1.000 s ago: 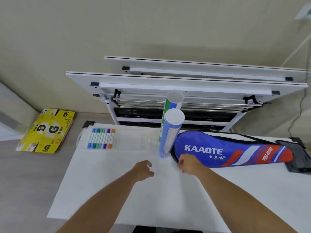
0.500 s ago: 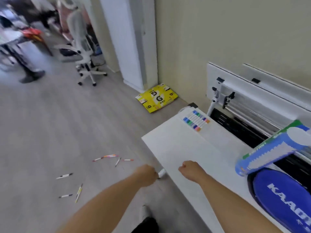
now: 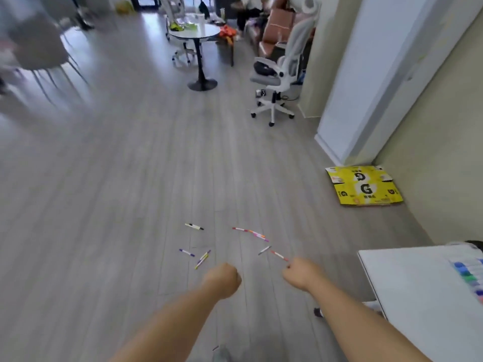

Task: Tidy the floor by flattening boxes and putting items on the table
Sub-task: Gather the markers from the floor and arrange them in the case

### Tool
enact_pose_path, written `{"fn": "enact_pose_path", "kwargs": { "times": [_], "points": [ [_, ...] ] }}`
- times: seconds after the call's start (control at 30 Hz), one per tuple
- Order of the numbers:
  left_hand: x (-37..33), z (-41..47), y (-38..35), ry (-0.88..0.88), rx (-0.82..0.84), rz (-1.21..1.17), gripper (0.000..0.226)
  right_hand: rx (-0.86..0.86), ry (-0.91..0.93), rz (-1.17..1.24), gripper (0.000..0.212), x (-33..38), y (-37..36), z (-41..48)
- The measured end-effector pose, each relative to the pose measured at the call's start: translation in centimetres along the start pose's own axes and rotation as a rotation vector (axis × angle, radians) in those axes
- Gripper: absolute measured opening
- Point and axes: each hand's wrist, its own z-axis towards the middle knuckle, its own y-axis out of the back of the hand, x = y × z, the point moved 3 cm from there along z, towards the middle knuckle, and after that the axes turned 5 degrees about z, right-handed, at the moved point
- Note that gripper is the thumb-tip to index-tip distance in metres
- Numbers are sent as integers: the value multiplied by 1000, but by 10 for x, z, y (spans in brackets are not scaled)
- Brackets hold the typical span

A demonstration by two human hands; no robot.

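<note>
Left hand (image 3: 222, 279), right hand (image 3: 300, 274) fisted, palms hidden; table (image 3: 407, 283) cropped at right

Open wood floor (image 3: 104, 205) surrounds the scattered pens (image 3: 194, 226), leaving room to reach down from any side. The white table (image 3: 407, 283) blocks the near right. A flattened yellow box (image 3: 363, 189) lies against the wall (image 3: 444, 152), and an office chair (image 3: 274, 82) stands well beyond.

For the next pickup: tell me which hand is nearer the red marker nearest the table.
Right. The right hand is just beside the near end of the red marker; the left hand is well off to its left.
</note>
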Motion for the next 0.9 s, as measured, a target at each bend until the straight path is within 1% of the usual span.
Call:
{"fn": "enact_pose_path", "kwargs": {
  "times": [0.07,0.17,0.2,0.3,0.33,0.47,0.5,0.57,0.67,0.8,0.9],
  "points": [
    [43,4,4,35,20,-34,31,11,50,-66,40,42,-10,20],
    [93,13,13,77,17,-79,31,23,80,-162,43,93,-19,41],
    [105,19,16,82,17,-102,31,35,85,-177,41,106,-20,48],
    [133,39,22,105,31,-166,28,67,126,-198,24,136,-20,70],
    [140,46,25,115,33,-175,27,75,133,-182,22,144,-18,77],
    [160,76,36,149,40,-189,21,102,178,-163,8,162,-14,120],
    [164,85,39,164,40,-200,23,108,187,-159,9,163,-13,136],
    [174,105,44,192,46,-229,27,131,197,-159,18,168,-7,166],
    [189,138,53,243,46,-284,28,170,199,-160,28,176,2,213],
    [209,196,59,338,29,-429,24,242,202,-149,28,184,5,288],
    [218,240,48,380,47,-471,24,297,212,-183,29,188,-1,334]
  ]
}}
